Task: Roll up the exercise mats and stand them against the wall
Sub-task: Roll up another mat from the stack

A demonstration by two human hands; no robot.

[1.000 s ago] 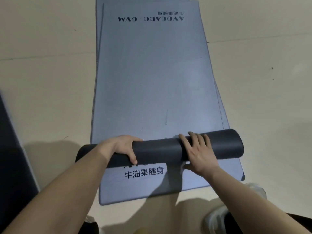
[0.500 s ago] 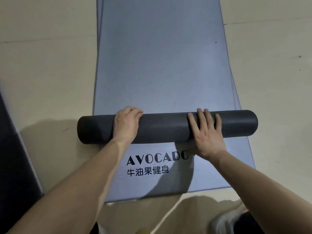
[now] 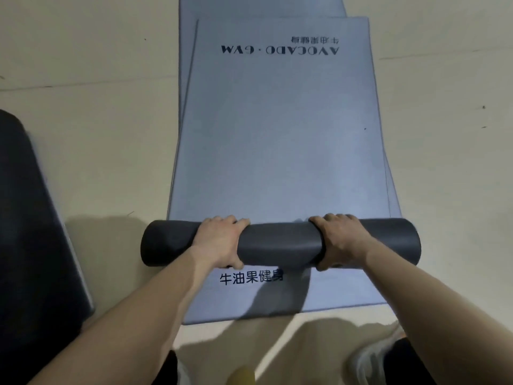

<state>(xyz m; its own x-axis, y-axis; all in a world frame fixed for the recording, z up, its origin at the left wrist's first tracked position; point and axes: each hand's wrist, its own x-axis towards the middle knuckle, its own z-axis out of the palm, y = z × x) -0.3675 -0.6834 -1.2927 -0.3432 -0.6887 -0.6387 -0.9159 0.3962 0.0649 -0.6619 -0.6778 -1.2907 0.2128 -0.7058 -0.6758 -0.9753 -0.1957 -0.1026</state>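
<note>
A blue-grey exercise mat (image 3: 280,140) lies flat on the floor, its near end rolled into a thick dark grey roll (image 3: 280,244) lying crosswise. My left hand (image 3: 219,241) grips the roll left of its middle, fingers over the top and thumb under the near side. My right hand (image 3: 340,240) grips it right of the middle the same way. Under this mat lies a second blue-grey mat (image 3: 249,295), showing at the near end with black printed characters and at the far end.
A dark mat or pad (image 3: 33,232) lies on the beige floor (image 3: 97,120) at the left. My white shoe (image 3: 369,359) shows at the bottom right. Floor is open on both sides of the mats.
Both hands went from lying flat on the roll to curling round it. The roll has grown thicker, and the printed far end of the mat is back in view.
</note>
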